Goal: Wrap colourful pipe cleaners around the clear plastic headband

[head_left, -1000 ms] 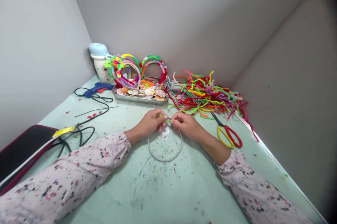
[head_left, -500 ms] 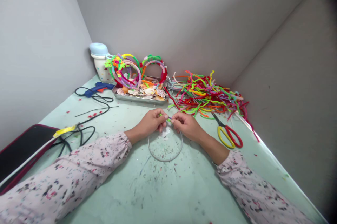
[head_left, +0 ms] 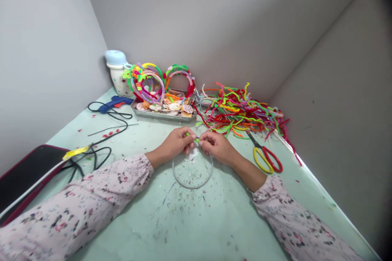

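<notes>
In the middle of the head view, my left hand point(head_left: 181, 140) and my right hand point(head_left: 218, 146) meet fingertip to fingertip. Both pinch at the top of a thin grey hoop point(head_left: 192, 188), whose bare lower curve hangs toward me. A short bit of bright green pipe cleaner point(head_left: 197, 140), with a dark purple spot beside it, shows between the fingertips. The fingers hide most of the pipe cleaner and how it sits on the hoop. A white patch point(head_left: 192, 155) lies on the table inside the hoop.
Behind my hands stands a metal tray point(head_left: 165, 116) of seashells and colourful headbands point(head_left: 149, 85). To its right are heaped pipe cleaners point(head_left: 239, 108) and scissors point(head_left: 267, 159). On the left are a blue glue gun point(head_left: 114, 103), black cable, a cup point(head_left: 119, 75) and a dark tablet-like slab point(head_left: 26, 175).
My hands stay almost in place, still pinching at the top of the hoop. Only a very slight shift of the whole view shows.
</notes>
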Available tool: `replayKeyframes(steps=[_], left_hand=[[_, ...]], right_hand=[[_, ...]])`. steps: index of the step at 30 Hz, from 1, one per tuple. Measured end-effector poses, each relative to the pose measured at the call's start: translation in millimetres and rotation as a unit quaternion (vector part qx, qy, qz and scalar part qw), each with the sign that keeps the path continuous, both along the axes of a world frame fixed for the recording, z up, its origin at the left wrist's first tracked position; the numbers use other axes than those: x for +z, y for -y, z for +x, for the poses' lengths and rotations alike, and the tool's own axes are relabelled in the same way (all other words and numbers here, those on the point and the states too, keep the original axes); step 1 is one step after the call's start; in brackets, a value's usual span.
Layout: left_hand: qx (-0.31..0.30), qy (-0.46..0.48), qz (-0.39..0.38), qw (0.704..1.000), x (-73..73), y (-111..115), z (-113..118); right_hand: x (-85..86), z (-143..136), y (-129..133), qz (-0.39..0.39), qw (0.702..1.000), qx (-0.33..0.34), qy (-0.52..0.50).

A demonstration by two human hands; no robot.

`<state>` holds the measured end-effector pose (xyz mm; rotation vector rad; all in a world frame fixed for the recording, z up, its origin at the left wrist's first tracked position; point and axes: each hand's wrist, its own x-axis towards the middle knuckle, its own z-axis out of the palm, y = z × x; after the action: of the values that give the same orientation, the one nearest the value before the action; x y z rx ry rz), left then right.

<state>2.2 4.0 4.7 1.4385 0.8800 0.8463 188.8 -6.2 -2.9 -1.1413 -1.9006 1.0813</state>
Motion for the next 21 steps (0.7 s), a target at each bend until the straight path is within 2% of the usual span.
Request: replayKeyframes(steps=[7, 21], left_hand=[[-0.002, -0.002, 0.0, 1.0, 0.0, -0.1, 0.4], [0.005, 0.002, 0.002, 1.0, -0.7, -0.3, 0.3]], right_hand=[[-1.9, -0.2, -0.4, 0.007, 1.0, -0.001, 0.016], [9.2, -3.9, 6.9, 0.167, 0.971, -0.031, 0.167]])
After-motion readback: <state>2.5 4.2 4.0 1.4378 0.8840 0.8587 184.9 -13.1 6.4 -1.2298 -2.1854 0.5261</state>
